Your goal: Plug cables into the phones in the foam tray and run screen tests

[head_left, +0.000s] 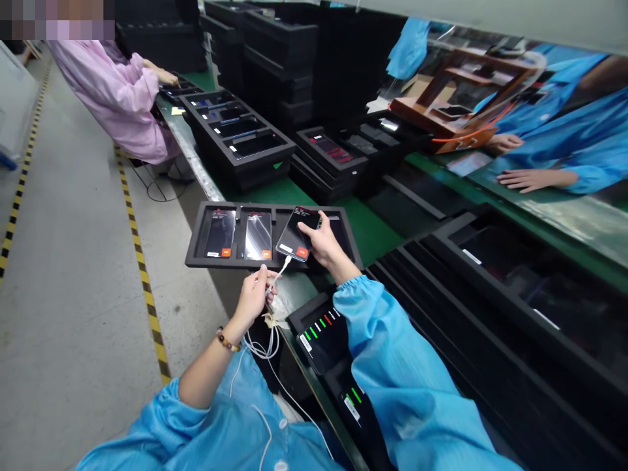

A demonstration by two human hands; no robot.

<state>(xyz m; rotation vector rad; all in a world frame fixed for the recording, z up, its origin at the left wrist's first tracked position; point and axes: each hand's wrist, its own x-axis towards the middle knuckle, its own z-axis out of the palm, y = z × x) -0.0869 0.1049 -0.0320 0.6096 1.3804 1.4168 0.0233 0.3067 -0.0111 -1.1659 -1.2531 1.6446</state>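
Note:
My right hand (321, 239) grips a smartphone (294, 234) by its right side, tilted above the third slot of a black foam tray (235, 263). A white charging cable (280, 269) has its plug at the phone's lower edge. My left hand (256, 293) pinches that cable a little below the plug. Two more smartphones lie in the tray's left slots, one dark (220, 230) and one with glare on its screen (258, 234). The phone screens show small text and an orange-red block at the bottom. The tray's rightmost slot is partly hidden behind my right hand.
Close to my right forearm, another tray holds phones with green and red lines (318, 333). Stacked foam trays (245, 154) stand farther along the green bench (383, 232), with more at right (515, 275). Co-workers in pink (118, 91) and blue (559, 144) sleeves work nearby. Loose cable (265, 347) hangs near my lap.

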